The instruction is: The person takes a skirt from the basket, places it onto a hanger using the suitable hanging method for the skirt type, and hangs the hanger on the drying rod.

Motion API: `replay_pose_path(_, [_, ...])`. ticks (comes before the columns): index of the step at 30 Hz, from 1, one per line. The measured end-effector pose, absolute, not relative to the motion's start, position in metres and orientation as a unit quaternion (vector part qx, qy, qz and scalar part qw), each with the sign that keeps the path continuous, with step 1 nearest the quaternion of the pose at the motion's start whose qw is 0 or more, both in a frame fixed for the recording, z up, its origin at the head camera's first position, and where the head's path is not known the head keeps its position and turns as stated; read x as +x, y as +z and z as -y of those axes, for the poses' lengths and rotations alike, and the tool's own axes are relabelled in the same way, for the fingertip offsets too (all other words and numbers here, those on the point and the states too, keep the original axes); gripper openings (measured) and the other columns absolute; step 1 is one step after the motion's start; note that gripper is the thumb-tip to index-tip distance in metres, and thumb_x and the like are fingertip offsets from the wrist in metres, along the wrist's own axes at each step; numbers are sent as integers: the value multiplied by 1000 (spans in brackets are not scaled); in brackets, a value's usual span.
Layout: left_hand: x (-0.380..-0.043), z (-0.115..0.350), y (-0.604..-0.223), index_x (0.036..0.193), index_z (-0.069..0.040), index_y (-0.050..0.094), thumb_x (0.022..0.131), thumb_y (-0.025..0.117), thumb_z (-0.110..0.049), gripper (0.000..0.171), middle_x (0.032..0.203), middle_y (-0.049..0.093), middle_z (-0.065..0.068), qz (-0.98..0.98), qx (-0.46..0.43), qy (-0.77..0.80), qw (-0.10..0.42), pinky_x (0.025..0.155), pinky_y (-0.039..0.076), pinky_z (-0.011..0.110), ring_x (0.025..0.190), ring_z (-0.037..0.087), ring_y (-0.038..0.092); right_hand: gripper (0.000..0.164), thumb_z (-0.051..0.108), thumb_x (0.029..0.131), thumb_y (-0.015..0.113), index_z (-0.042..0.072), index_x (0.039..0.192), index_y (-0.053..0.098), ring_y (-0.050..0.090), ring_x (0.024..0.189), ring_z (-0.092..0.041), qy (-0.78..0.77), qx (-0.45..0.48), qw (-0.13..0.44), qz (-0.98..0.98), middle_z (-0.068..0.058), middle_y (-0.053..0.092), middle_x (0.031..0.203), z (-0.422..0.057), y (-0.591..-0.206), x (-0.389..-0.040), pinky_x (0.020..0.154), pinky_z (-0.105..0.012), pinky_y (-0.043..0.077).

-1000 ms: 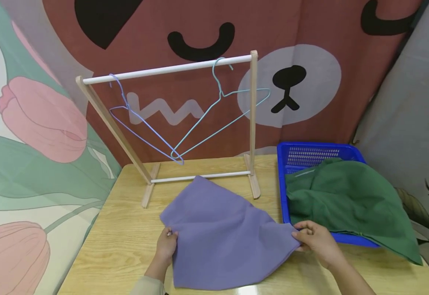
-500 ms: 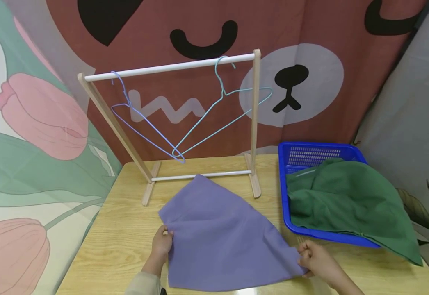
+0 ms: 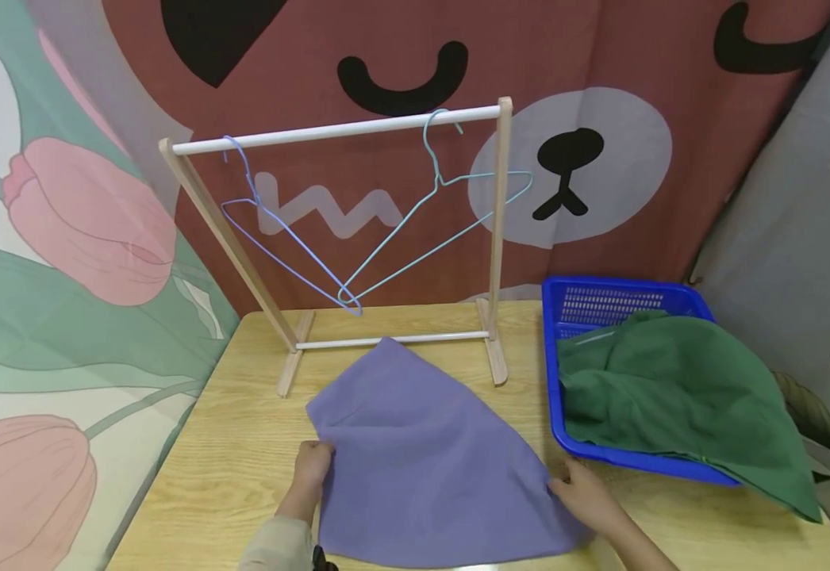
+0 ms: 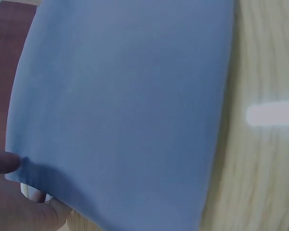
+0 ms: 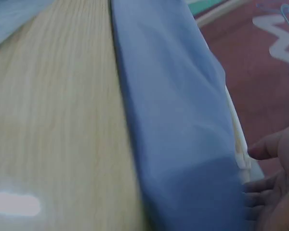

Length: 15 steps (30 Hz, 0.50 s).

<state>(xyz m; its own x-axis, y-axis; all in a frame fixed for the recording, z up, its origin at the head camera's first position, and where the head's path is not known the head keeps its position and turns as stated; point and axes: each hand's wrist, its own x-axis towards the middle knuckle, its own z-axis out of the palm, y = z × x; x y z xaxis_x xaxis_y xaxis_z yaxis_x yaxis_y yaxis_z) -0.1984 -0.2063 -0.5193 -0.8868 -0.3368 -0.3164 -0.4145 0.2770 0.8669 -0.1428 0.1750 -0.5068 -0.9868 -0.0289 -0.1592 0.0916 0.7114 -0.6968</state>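
A purple skirt (image 3: 429, 484) lies spread on the table, its narrow end pointing to the back left and its wide hem toward me. At the left edge my left hand (image 3: 311, 464) pinches the cloth; in the left wrist view the thumb (image 4: 4, 162) is on top and the fingers are underneath. My right hand (image 3: 586, 496) is at the skirt's right edge. In the right wrist view its thumb (image 5: 266, 147) stands apart from the cloth, while the fingertips reach the edge and are partly hidden by it.
Behind the skirt stands a wooden rack (image 3: 498, 238) with a white rail. A lilac hanger (image 3: 290, 230) and a teal hanger (image 3: 393, 234) hang there, crossing at their lower corners. To the right, a blue basket (image 3: 554, 381) holds a green garment (image 3: 679, 388) that drapes over its rim.
My right hand has drawn the skirt's right corner toward me, let it go and moved up along the edge. The skirt lies flatter and wider. My left hand has shifted slightly left.
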Motion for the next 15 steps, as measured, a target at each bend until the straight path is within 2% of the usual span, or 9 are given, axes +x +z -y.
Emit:
replay_pose_path(6, [-207,203,-516,113,19,32,82,38,-16,47,108,39,32,-752,-252,609,7,85,33,50,98,41,40,50,22,84,51,-17,115,39,48,96,-44,-364,1,53,-930,-31,51,102,-155,-513,-169,79,-50,39])
replay_pose_path(11, [-216,207,-514,119,22,26,82,36,-15,53,118,32,36,-747,-253,614,32,94,25,50,110,45,32,41,16,83,51,-17,107,44,47,96,-43,-378,-2,30,-925,-32,50,102,-136,-529,-193,79,-48,39])
replay_pose_path(15, [-221,208,-510,119,23,23,80,38,-14,56,119,28,38,-754,-273,596,40,95,22,51,112,47,27,29,10,79,54,-13,97,51,52,87,-39,-356,-17,-9,-934,-25,56,91,-122,-535,-211,73,-45,42])
